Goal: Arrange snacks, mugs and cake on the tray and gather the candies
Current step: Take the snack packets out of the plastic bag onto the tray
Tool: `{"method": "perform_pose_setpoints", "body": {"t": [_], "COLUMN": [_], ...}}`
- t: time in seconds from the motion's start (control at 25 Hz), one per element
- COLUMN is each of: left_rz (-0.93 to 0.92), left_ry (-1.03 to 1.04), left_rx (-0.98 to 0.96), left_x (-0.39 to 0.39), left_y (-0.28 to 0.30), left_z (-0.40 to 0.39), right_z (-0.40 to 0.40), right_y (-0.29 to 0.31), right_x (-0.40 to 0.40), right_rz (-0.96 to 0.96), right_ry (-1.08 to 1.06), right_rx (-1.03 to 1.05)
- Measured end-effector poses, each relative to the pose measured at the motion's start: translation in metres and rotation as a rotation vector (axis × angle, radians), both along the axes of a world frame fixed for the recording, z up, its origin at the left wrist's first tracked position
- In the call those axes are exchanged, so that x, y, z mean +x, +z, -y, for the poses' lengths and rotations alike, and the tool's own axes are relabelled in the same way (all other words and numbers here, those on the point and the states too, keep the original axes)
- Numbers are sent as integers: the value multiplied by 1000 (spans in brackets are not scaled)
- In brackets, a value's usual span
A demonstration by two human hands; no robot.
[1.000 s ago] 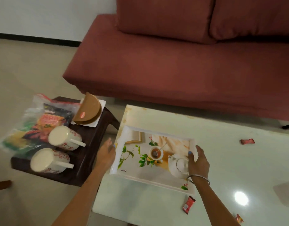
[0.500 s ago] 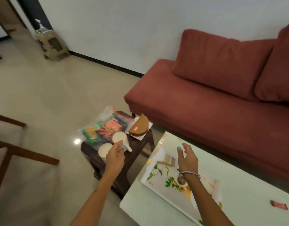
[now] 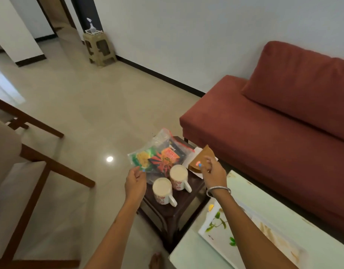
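Stool [image 3: 173, 212] — snack bag [image 3: 157, 155], two mugs [image 3: 170, 183], cake [image 3: 201, 159]. Left hand [image 3: 135, 183] loosely spread at bag's edge; right hand [image 3: 212, 171] loosely spread over cake. Tray [image 3: 221, 235] — on table [image 3: 264, 206].

snack bag [image 3: 159, 156], 2 mugs [image 3: 170, 184], cake [image 3: 201, 159], tray [image 3: 215, 235]

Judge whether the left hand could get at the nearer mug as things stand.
Probably yes: the left hand is open just beside the nearer mug, with nothing between them on the stool.

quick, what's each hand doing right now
Left hand: open, reaching the snack bag, gripping nothing.
Right hand: open, over the cake, holding nothing.
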State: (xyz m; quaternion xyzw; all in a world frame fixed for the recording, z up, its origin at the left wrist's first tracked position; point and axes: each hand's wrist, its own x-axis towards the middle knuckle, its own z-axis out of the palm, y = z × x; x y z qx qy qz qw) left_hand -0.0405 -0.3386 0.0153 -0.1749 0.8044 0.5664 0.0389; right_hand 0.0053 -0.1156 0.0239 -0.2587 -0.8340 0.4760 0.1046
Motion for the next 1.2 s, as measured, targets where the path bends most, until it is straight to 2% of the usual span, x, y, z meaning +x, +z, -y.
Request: {"method": "perform_pose_setpoints", "body": {"t": [0.12,0.24,0.44,0.6,0.8,0.96,1.08,1.2], "left_rz": [145,214,66,-39,76,228,379,444], "left_ry": [85,49,-140,-323,-501,-537,-545,-520], "left_rx": [-11,-101,-330,-414,-399,-416,-314,-141], "left_x": [-41,-88,-176,-239,-312,-354,-370,-375], "left_y": [-17,-39,-69,-91,-117,-139,-154,-159], "left_z": [13,23,21,-6,-62,-86,-92,-91], "right_z": [21,26,14,2,-14,-23,-26,-29], "right_y": [-14,-34,-71,-109,-154,-176,-188,-191], "right_x": [-49,-105,-181,-218,-245,-258,-264,-272], "right_rz": [63,160,323,467,663,772,818,837], "right_ry": [4,21,27,52,115,130,97,60], "right_rx": [4,25,135,175,387,634,689,654]}}
